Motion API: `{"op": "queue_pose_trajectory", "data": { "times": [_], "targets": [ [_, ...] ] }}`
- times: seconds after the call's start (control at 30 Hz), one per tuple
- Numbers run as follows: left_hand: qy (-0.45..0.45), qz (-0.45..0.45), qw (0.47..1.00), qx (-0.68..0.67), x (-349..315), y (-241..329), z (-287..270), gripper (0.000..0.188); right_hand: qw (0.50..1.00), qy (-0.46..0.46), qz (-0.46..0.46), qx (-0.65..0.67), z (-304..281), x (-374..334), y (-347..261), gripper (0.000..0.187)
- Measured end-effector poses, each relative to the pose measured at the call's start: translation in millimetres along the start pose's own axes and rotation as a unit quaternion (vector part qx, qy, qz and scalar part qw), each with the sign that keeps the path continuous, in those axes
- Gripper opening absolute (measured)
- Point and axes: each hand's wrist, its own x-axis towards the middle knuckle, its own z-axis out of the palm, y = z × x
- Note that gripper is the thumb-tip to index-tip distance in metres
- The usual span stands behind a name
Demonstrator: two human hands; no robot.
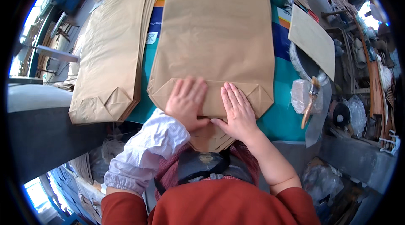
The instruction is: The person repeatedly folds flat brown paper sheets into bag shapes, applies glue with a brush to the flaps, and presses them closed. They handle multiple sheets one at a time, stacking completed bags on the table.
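Note:
A large brown paper bag (217,35) lies flat in front of me on top of others like it, its folded bottom toward my body. My left hand (186,102), in a white sleeve cover, rests palm down on the left part of that folded bottom; its fingers are slightly blurred. On the right part of the same fold my right hand (239,109) lies flat with fingers stretched out. Both thumbs point inward and nearly meet at the near edge. Below them another brown paper piece with angled corners (211,137) sticks out toward my lap.
To the left lies a stack of narrower brown paper bags (112,47). At the right are a wooden-handled brush (311,102) across a plastic-wrapped block (298,94), and a pale board (314,41) over a round container (300,62). A teal printed sheet (278,123) covers the table.

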Motion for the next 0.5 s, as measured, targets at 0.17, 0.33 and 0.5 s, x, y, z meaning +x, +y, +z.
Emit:
{"op": "queue_pose_trajectory", "data": {
  "times": [0.17,0.33,0.5],
  "targets": [
    [-0.093,-0.048,0.977,0.187,-3.2,35.5,-34.1,0.074,0.989,0.091,0.066,0.097,-58.1,-21.9,18.9,0.080],
    [0.059,0.051,0.992,0.101,48.2,45.0,18.8,0.043,0.971,0.164,0.042,0.167,-76.7,-10.8,9.9,0.061],
    [-0.009,0.038,0.988,0.147,16.7,-33.0,-50.6,0.018,0.976,0.084,-0.005,0.199,-67.6,6.6,-2.6,0.045]
  ]
}}
